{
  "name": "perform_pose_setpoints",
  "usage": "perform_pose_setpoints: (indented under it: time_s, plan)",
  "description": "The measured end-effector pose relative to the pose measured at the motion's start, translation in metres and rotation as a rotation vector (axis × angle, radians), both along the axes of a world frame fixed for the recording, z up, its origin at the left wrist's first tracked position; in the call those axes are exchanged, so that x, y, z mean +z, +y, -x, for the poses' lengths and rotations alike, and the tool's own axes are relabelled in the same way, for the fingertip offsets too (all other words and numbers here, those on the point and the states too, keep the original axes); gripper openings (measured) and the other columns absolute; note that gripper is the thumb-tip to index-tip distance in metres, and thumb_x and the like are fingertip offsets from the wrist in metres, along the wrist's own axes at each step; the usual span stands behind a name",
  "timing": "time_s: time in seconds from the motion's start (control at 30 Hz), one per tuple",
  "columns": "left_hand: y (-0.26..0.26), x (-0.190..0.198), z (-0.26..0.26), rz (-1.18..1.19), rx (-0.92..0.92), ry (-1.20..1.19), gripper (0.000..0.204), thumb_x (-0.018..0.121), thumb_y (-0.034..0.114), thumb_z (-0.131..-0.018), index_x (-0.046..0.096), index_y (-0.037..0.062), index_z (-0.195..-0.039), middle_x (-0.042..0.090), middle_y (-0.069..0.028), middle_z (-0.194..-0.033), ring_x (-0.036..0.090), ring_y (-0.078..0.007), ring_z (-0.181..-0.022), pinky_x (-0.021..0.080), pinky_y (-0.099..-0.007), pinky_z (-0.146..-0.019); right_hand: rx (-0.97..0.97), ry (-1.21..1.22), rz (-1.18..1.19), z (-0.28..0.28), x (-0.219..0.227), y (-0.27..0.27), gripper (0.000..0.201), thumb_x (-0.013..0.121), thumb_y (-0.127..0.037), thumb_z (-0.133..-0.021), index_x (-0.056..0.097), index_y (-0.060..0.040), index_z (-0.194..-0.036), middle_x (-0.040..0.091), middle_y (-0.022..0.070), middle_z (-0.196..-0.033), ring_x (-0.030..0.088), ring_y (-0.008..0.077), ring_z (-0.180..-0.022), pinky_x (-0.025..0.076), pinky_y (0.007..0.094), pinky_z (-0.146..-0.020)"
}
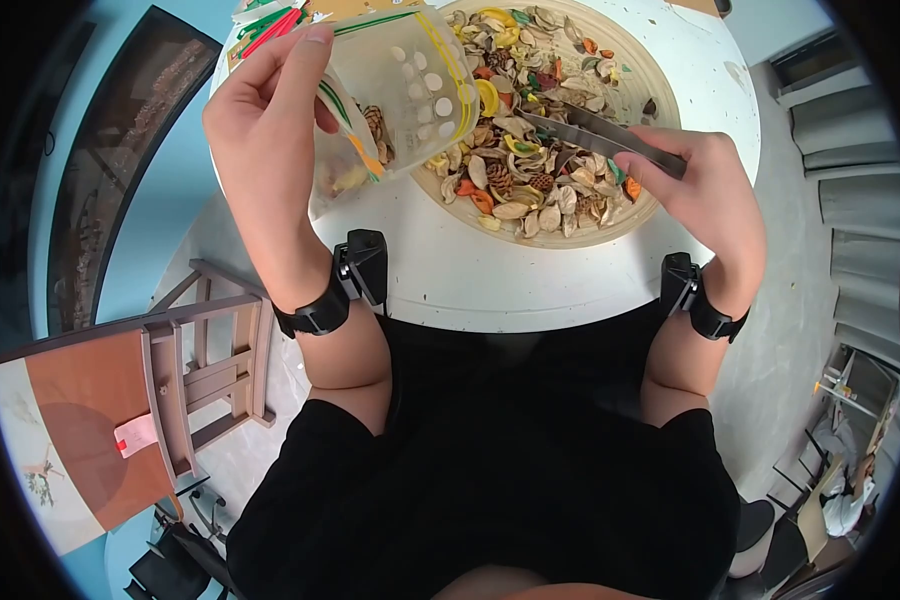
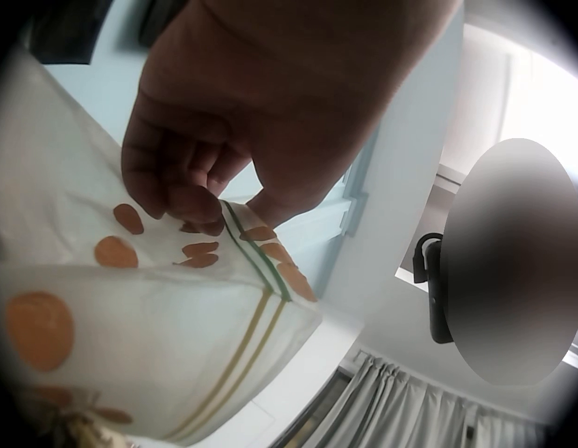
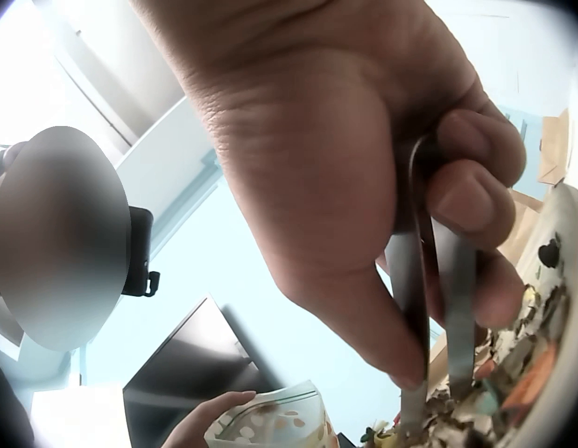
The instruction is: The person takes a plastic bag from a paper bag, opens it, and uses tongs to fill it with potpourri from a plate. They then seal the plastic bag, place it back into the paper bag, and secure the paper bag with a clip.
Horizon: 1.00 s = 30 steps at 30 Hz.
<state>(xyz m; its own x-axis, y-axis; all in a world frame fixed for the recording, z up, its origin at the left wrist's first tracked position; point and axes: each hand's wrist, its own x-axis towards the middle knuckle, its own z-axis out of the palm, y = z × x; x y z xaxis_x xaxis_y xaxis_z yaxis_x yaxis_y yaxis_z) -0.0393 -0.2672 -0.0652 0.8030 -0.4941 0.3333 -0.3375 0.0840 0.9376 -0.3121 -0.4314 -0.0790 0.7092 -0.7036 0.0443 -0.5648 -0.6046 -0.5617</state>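
My left hand (image 1: 275, 125) pinches the top edge of a see-through zip bag (image 1: 395, 65), with its mouth tilted toward the tray. Round dots and a green and a yellow line mark the bag; in the left wrist view the dots on the bag (image 2: 116, 252) look orange. A pine cone (image 1: 375, 130) and other dried bits lie inside it. My right hand (image 1: 710, 185) grips metal tongs (image 1: 585, 137) between thumb and fingers. The tips of the tongs reach into the potpourri (image 1: 530, 215) of petals, cones and slices heaped on a round tray (image 1: 665, 85).
The tray stands on a white round table (image 1: 490, 300), its front edge close to my body. Red and green strips (image 1: 270, 35) lie at the back left, behind my left hand. A wooden chair (image 1: 205, 370) is at lower left, and grey curtains (image 1: 855, 235) hang at right.
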Motion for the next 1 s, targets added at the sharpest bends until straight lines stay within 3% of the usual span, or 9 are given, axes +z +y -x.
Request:
perform_pose_setpoints:
  time_s: [0.17, 0.37, 0.57, 0.67, 0.77, 0.87, 1.0]
  plan:
    - [0.000, 0.001, 0.002, 0.005, -0.007, 0.003, 0.027, 0.076, 0.022, -0.090, 0.078, -0.0018, -0.102, 0.065, 0.0009, -0.069, 0.054, -0.0056, -0.054, 0.043, -0.0225, -0.054, 0.040, 0.009, 0.095, -0.002, -0.002, 0.002, 0.025, 0.078, -0.021, -0.088, 0.078, -0.0018, -0.104, 0.054, 0.0218, -0.059, 0.045, 0.0274, -0.046, 0.042, 0.0346, -0.051]
    - [0.001, 0.000, -0.001, 0.013, -0.011, 0.007, 0.026, 0.076, 0.021, -0.090, 0.078, -0.0018, -0.102, 0.064, 0.0015, -0.068, 0.054, -0.0054, -0.055, 0.043, -0.0222, -0.054, 0.065, -0.065, 0.137, 0.000, -0.006, -0.004, 0.023, 0.077, -0.019, -0.088, 0.078, -0.0024, -0.104, 0.055, 0.0218, -0.060, 0.044, 0.0278, -0.046, 0.041, 0.0341, -0.050]
    - [0.002, 0.000, 0.000, 0.011, -0.009, 0.005, 0.025, 0.076, 0.020, -0.090, 0.079, -0.0015, -0.102, 0.063, 0.0024, -0.067, 0.053, -0.0052, -0.055, 0.042, -0.0219, -0.053, 0.058, -0.153, 0.216, 0.006, -0.003, -0.010, 0.024, 0.077, -0.017, -0.089, 0.077, 0.0012, -0.105, 0.059, 0.0181, -0.061, 0.048, 0.0157, -0.047, 0.041, 0.0299, -0.051]
    - [0.002, -0.002, -0.002, 0.036, -0.041, 0.023, 0.024, 0.076, 0.019, -0.090, 0.078, -0.0017, -0.101, 0.062, 0.0029, -0.066, 0.053, -0.0050, -0.055, 0.042, -0.0217, -0.053, 0.033, -0.310, 0.155, 0.003, 0.009, -0.002, 0.026, 0.079, -0.017, -0.089, 0.077, 0.0023, -0.106, 0.063, 0.0137, -0.063, 0.051, 0.0100, -0.052, 0.043, 0.0271, -0.052]
    - [0.002, -0.001, -0.001, 0.026, -0.047, 0.018, 0.024, 0.076, 0.019, -0.090, 0.078, -0.0022, -0.101, 0.062, 0.0033, -0.066, 0.053, -0.0050, -0.055, 0.042, -0.0216, -0.053, 0.062, -0.356, 0.091, -0.003, 0.025, 0.011, 0.028, 0.079, -0.010, -0.090, 0.075, 0.0060, -0.112, 0.077, 0.0093, -0.085, 0.063, 0.0065, -0.074, 0.050, 0.0218, -0.066]
    - [0.003, 0.001, 0.001, 0.006, -0.044, 0.008, 0.025, 0.076, 0.020, -0.090, 0.078, -0.0025, -0.101, 0.062, 0.0032, -0.067, 0.053, -0.0050, -0.055, 0.043, -0.0218, -0.053, 0.135, -0.314, 0.130, -0.021, 0.027, 0.026, 0.031, 0.079, -0.010, -0.090, 0.073, 0.0062, -0.116, 0.077, 0.0083, -0.088, 0.063, 0.0061, -0.075, 0.050, 0.0209, -0.067]
    - [0.004, 0.002, 0.001, 0.006, -0.019, 0.009, 0.025, 0.076, 0.020, -0.091, 0.078, -0.0026, -0.102, 0.066, 0.0010, -0.071, 0.054, -0.0057, -0.056, 0.043, -0.0223, -0.054, 0.114, -0.435, 0.047, -0.036, 0.017, 0.022, 0.033, 0.077, -0.025, -0.091, 0.075, -0.0004, -0.112, 0.060, 0.0088, -0.062, 0.047, 0.0083, -0.054, 0.037, 0.0261, -0.050]
